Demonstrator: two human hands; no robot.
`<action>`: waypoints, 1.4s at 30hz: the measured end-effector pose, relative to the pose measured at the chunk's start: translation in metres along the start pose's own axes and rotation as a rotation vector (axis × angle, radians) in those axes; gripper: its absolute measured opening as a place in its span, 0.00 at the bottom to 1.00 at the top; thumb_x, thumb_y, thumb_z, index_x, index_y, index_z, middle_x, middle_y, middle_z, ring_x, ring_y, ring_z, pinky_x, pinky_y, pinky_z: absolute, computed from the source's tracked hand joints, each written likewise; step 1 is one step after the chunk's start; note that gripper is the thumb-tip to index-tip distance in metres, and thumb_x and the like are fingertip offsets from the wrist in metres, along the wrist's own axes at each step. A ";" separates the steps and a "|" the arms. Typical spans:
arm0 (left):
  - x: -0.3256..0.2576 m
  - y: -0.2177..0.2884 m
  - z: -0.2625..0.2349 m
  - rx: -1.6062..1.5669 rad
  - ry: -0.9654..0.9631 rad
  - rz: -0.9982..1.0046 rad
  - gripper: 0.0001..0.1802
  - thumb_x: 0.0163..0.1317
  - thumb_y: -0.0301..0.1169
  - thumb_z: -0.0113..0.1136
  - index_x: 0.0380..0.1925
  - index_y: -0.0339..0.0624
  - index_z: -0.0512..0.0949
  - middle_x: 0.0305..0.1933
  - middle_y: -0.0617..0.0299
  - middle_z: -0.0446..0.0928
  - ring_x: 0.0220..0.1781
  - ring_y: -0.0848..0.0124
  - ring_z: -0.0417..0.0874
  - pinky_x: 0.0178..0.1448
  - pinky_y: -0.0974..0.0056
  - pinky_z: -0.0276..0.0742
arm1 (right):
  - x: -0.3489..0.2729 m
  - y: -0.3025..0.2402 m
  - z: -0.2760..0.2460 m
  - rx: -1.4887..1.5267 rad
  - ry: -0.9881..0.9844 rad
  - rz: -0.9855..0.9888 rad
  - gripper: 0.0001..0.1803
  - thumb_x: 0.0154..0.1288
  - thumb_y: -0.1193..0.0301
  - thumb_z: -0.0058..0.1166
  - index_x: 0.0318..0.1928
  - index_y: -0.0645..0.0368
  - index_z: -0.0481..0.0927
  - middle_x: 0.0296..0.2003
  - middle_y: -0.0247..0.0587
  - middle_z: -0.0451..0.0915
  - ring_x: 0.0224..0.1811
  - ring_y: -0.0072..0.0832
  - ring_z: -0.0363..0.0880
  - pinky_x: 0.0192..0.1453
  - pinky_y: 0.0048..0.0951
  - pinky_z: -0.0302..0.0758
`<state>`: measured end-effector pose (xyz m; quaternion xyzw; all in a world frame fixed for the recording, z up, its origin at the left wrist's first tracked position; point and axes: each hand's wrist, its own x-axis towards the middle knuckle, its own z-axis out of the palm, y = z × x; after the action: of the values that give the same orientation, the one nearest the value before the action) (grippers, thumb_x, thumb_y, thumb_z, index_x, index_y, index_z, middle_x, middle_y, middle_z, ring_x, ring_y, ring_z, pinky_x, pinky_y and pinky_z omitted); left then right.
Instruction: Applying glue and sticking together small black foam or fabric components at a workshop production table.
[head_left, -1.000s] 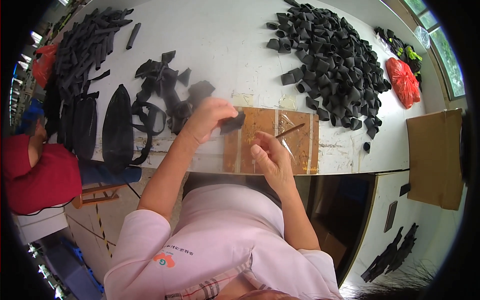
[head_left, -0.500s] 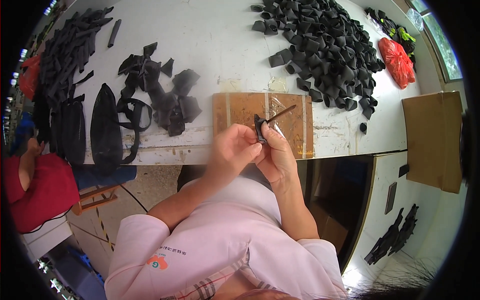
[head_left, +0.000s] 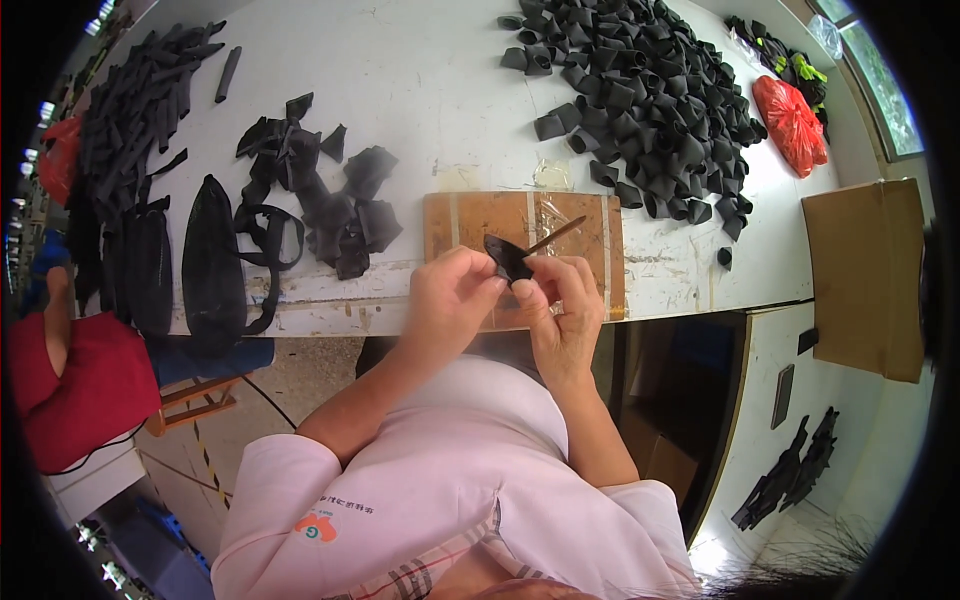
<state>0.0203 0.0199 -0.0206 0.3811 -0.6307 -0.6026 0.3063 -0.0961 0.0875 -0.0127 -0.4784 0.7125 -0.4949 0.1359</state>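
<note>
Between my two hands is a small black fabric piece (head_left: 507,258), opened out to a pointed, folded shape. My left hand (head_left: 455,290) pinches its left side between thumb and fingers. On the other side my right hand (head_left: 565,305) grips it with thumb and fingertips. A slim brown stick-like tool (head_left: 558,234) slants up and right from beside the right fingers; whether it is held or lies on the board I cannot tell. Under the hands is a brown board (head_left: 465,215) with strips of clear tape.
A big heap of black fabric loops (head_left: 650,100) covers the far right. Left are loose black fabric pieces (head_left: 330,200), black strips (head_left: 150,90) and black pouches (head_left: 212,260). A red bag (head_left: 790,125) and cardboard box (head_left: 865,280) stand right. A person in red (head_left: 85,385) sits left.
The black fabric piece has turned from upright and narrow to spread and tilted left. My right hand has rolled and its fingers have shifted along the piece; the left keeps its pinch.
</note>
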 end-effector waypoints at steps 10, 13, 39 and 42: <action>0.000 -0.005 0.009 0.472 0.277 0.468 0.05 0.51 0.15 0.52 0.27 0.35 0.71 0.15 0.69 0.70 0.16 0.87 0.67 0.18 0.77 0.63 | 0.005 0.006 0.010 -0.265 -0.048 -0.403 0.09 0.43 0.78 0.57 0.29 0.59 0.74 0.26 0.38 0.67 0.28 0.33 0.69 0.21 0.29 0.65; -0.003 -0.002 0.013 0.176 0.269 0.229 0.06 0.51 0.14 0.52 0.28 0.34 0.72 0.17 0.67 0.71 0.16 0.87 0.67 0.17 0.79 0.61 | 0.007 0.006 0.014 -0.343 0.010 -0.405 0.10 0.41 0.78 0.57 0.28 0.59 0.74 0.23 0.37 0.65 0.26 0.32 0.68 0.21 0.30 0.65; 0.044 0.070 -0.003 -1.338 -0.508 -0.437 0.12 0.51 0.18 0.44 0.37 0.36 0.68 0.28 0.57 0.74 0.06 0.86 0.55 0.09 0.77 0.51 | 0.074 -0.016 -0.041 0.950 -0.433 0.317 0.14 0.60 0.61 0.52 0.24 0.56 0.72 0.19 0.22 0.66 0.19 0.10 0.56 0.22 0.13 0.54; 0.044 0.037 -0.002 -1.122 -0.381 -0.472 0.12 0.53 0.20 0.47 0.40 0.36 0.68 0.26 0.61 0.73 0.08 0.85 0.57 0.11 0.78 0.51 | 0.062 0.010 -0.028 0.968 -0.470 0.418 0.13 0.61 0.62 0.51 0.25 0.56 0.71 0.19 0.23 0.66 0.19 0.10 0.56 0.22 0.13 0.54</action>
<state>-0.0050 -0.0190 0.0128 0.1774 -0.1615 -0.9498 0.2007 -0.1516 0.0539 0.0099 -0.3078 0.4350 -0.6076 0.5889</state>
